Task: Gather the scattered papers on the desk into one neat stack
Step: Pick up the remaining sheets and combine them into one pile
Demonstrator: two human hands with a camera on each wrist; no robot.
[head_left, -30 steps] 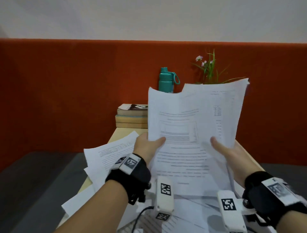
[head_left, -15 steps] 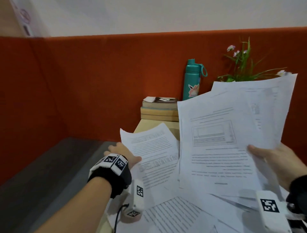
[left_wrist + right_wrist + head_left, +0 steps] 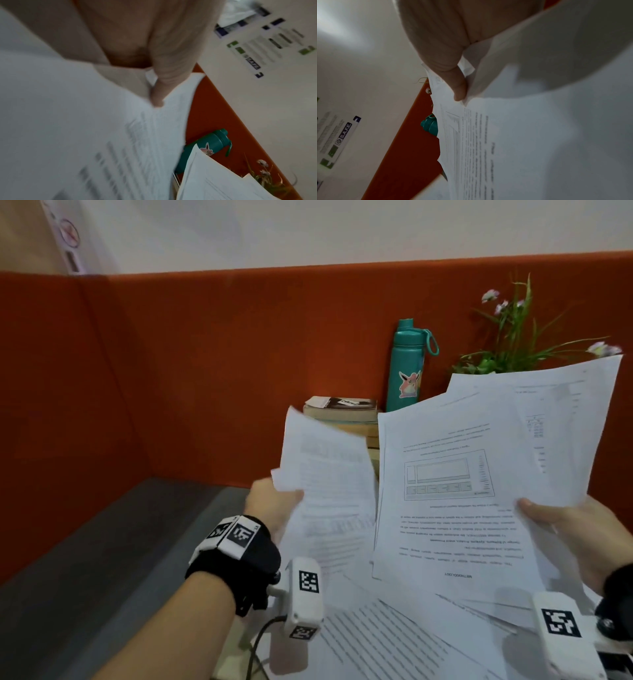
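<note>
My right hand (image 3: pixel 561 518) pinches a sheaf of several printed papers (image 3: pixel 479 474) and holds it upright above the desk; its thumb (image 3: pixel 458 86) presses on the top sheet (image 3: pixel 522 135). My left hand (image 3: pixel 270 501) grips a single printed sheet (image 3: pixel 325 487) by its left edge and holds it lifted, just left of the sheaf. In the left wrist view the thumb (image 3: pixel 164 81) lies across that sheet (image 3: pixel 85 135). More loose papers (image 3: pixel 376 642) lie flat on the desk below both hands.
A teal water bottle (image 3: pixel 407 364) stands at the back against the orange partition (image 3: pixel 205 371), beside a stack of books (image 3: pixel 342 412) and a flowering plant (image 3: pixel 513 337). A grey surface (image 3: pixel 102 559) lies left of the desk.
My left hand let go of the sheaf, reached left to a sheet lying on the desk, and has now lifted it. The right hand kept the sheaf upright; the view turned left.
</note>
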